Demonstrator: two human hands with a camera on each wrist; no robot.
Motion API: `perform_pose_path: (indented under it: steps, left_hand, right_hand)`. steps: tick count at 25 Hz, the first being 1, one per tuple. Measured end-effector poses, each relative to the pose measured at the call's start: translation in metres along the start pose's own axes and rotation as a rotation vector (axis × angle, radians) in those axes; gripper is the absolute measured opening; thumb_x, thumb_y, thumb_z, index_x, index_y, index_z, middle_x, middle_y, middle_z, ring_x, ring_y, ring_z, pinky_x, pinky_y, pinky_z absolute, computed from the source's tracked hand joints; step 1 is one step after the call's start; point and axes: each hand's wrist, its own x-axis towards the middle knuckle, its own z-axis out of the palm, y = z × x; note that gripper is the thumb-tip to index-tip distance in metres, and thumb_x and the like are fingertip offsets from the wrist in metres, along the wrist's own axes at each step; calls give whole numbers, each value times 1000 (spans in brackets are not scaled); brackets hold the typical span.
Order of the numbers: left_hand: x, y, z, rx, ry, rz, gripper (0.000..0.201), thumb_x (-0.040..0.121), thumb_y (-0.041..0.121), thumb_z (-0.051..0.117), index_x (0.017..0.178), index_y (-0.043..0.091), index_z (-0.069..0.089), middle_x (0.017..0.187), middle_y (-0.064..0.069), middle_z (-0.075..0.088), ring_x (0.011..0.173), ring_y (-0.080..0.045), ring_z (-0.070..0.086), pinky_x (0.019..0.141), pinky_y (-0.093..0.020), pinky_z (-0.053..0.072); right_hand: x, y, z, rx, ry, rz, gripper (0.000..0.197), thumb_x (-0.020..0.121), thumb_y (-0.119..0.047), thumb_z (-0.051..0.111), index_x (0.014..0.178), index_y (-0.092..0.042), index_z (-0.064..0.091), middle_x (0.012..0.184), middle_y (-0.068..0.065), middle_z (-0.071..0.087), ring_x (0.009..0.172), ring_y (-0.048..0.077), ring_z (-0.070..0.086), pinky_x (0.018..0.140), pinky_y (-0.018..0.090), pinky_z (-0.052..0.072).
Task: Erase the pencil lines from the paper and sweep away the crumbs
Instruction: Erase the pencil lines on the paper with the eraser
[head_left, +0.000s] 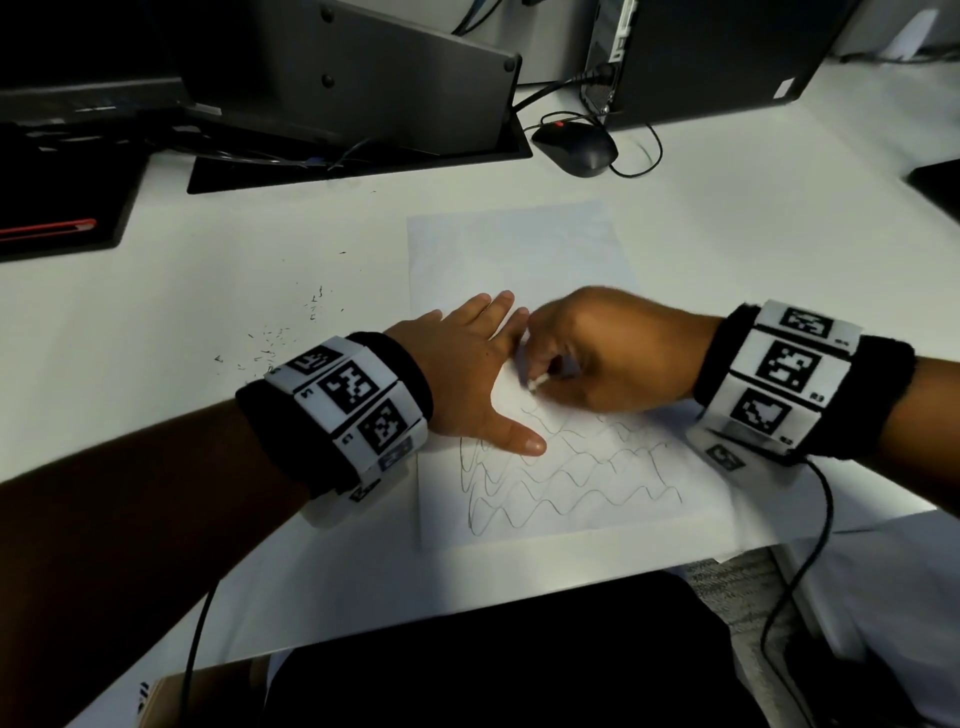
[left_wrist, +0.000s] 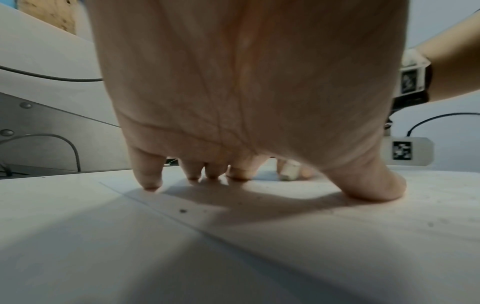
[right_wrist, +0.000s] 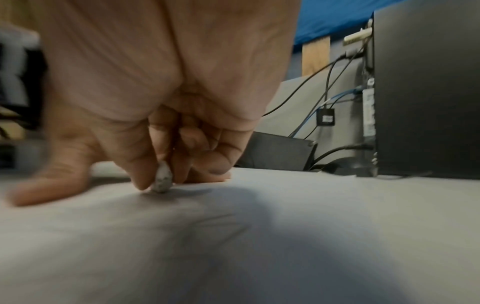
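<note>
step in hand: erasing, by my reading. the right hand (head_left: 613, 353) pinches a small white eraser (head_left: 537, 383) between thumb and fingertips, its tip down on the paper (head_left: 519, 249) at the upper edge of the pencil lines (head_left: 571, 483).
left hand: the left hand (head_left: 467, 374) lies flat with fingers straight and spread, grasping nothing, pressing the left part of the sheet onto the desk (head_left: 182, 312); its thumb sits on the topmost waves.
where the paper is: in front of the person, near the front edge of the desk. its far half looks blank; wavy lines cover the near half.
progress: roughly half the sheet seems cleaned, so several rows of waves are left to rub out.
crumbs: dark crumbs (head_left: 275, 343) lie scattered on the desk, left of the sheet and beyond the left wrist.
next move calls for: short firm strokes working toward the person, with the flat hand shifting down to keep the sheet from creasing; sweeping looks due only once the lines are gone.
head view only: the whole drawing, the crumb patch, the mouse (head_left: 576, 148) and the monitor base behind.
left wrist view only: fingertips (left_wrist: 150, 183) and thumb touching the paper, specks on the sheet, and the eraser (left_wrist: 288, 172) seen end-on past the fingers.
right wrist view only: the eraser's (right_wrist: 161, 182) rounded, grey-smudged tip in contact with the sheet; the hand is blurred, which suggests rubbing motion.
</note>
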Motion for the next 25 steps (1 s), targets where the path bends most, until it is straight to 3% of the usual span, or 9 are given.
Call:
perform_pose_path:
  steps: [2, 6, 9, 13, 17, 22, 25]
  left_hand:
    - [0, -1, 0, 6, 2, 3, 131, 62, 92, 42, 158, 22, -13, 164, -3, -21, 152, -19, -13, 123, -48, 8]
    - [0, 1, -1, 39, -1, -4, 132, 61, 93, 38, 157, 18, -16, 164, -4, -22, 152, -20, -13, 123, -48, 8]
    - [-1, 1, -1, 45, -5, -6, 131, 64, 92, 41, 156, 18, -17, 164, -4, -23, 152, -20, -14, 123, -48, 8]
    - [-1, 3, -3, 33, -12, -14, 131, 65, 92, 41, 156, 18, -18, 163, -3, -25, 152, -19, -16, 124, -47, 7]
    - [-3, 3, -5, 30, -28, -16, 130, 67, 90, 44, 156, 19, -19, 163, -3, -26, 151, -19, -16, 124, -47, 6]
    - [-4, 12, -17, 57, -42, -51, 128, 69, 86, 53, 157, 22, -14, 164, -4, -20, 153, -20, -10, 121, -49, 18]
    - [5, 25, -23, 37, -24, -12, 123, 71, 84, 54, 158, 24, -9, 165, -2, -18, 153, -19, -8, 121, -49, 20]
  right_hand:
    - [-5, -5, 2, 14, -58, -35, 9, 84, -21, 68, 90, -22, 75, 85, -14, 67, 71, 1, 57, 67, 15, 44]
    - [-6, 8, -7, -38, 48, 46, 11, 83, -21, 68, 91, -22, 75, 79, -18, 56, 69, 3, 55, 67, 18, 40]
    - [-11, 0, -2, -7, -35, -13, 8, 83, -22, 68, 88, -22, 74, 76, -18, 59, 64, -5, 51, 64, 12, 38]
    - [-12, 8, -9, -72, 39, 65, 11, 84, -22, 66, 91, -21, 75, 84, -10, 66, 72, 8, 57, 70, 25, 46]
    - [-15, 0, -3, -35, -59, -3, 10, 84, -20, 66, 90, -22, 74, 75, -20, 55, 63, -5, 48, 63, 11, 35]
    - [-14, 25, -11, -3, 80, 136, 7, 84, -23, 69, 87, -20, 74, 79, -13, 63, 68, 0, 54, 64, 21, 39]
    - [-13, 27, -10, 6, 65, 143, 6, 84, -21, 70, 87, -20, 75, 79, -15, 63, 67, -5, 54, 63, 14, 38]
